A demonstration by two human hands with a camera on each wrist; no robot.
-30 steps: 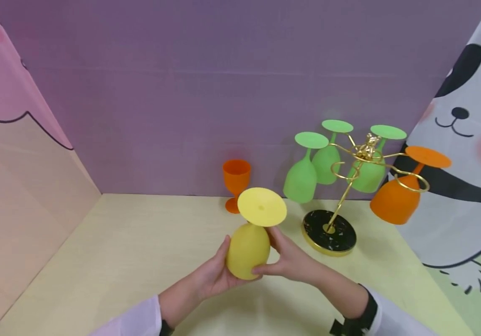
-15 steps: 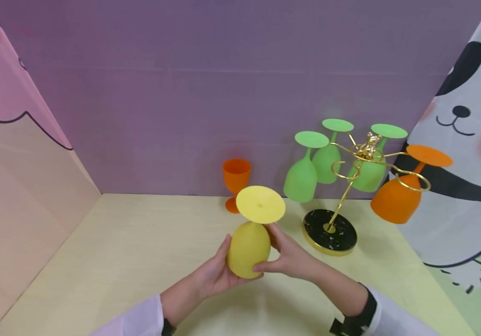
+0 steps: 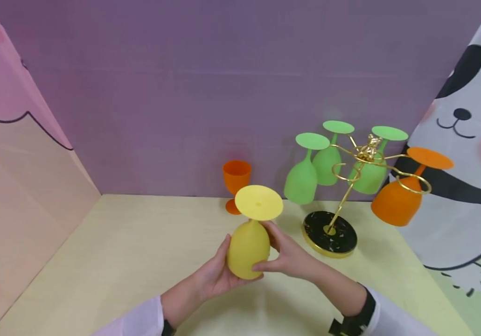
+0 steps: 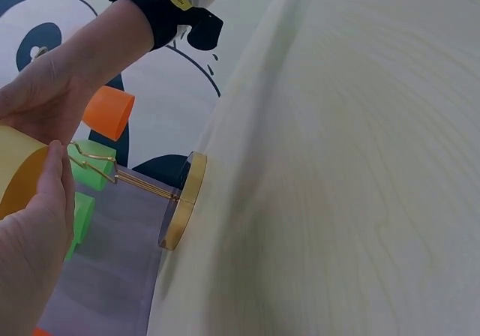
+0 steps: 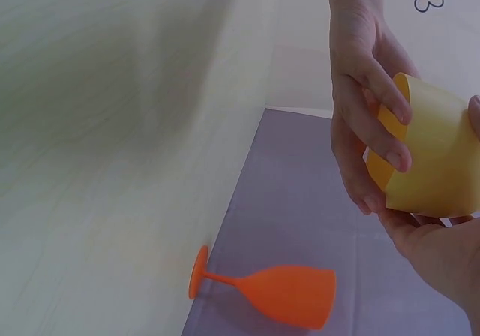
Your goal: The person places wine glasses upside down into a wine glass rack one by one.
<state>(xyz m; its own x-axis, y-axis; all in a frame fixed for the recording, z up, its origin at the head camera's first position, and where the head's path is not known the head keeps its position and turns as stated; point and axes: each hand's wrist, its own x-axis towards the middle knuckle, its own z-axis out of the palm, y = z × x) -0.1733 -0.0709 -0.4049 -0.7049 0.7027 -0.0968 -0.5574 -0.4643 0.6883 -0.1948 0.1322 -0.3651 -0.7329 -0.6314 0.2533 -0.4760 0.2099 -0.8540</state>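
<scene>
A yellow goblet (image 3: pixel 248 249) is held upside down above the table, its round foot uppermost and tilted toward the head camera. My left hand (image 3: pixel 215 275) grips it from the left and below; in the right wrist view the left hand's fingers (image 5: pixel 367 122) curl at the rim. On the other side my right hand (image 3: pixel 288 259) holds the bowl, thumb across its front. Behind the goblet an orange goblet (image 3: pixel 237 175) stands upright at the back of the table, its stem partly covered by the yellow foot in the head view.
A gold rack (image 3: pixel 343 200) with a round black base (image 3: pixel 328 233) stands at the right. Three green goblets (image 3: pixel 301 182) and an orange goblet (image 3: pixel 397 200) hang upside down from its loops. One front loop (image 3: pixel 345 172) holds no goblet. A purple wall (image 3: pixel 160 116) closes off the back.
The yellow goblet's foot has shifted slightly left and up in the head view. Both hands keep their hold, and the rack and orange goblet stay in place.
</scene>
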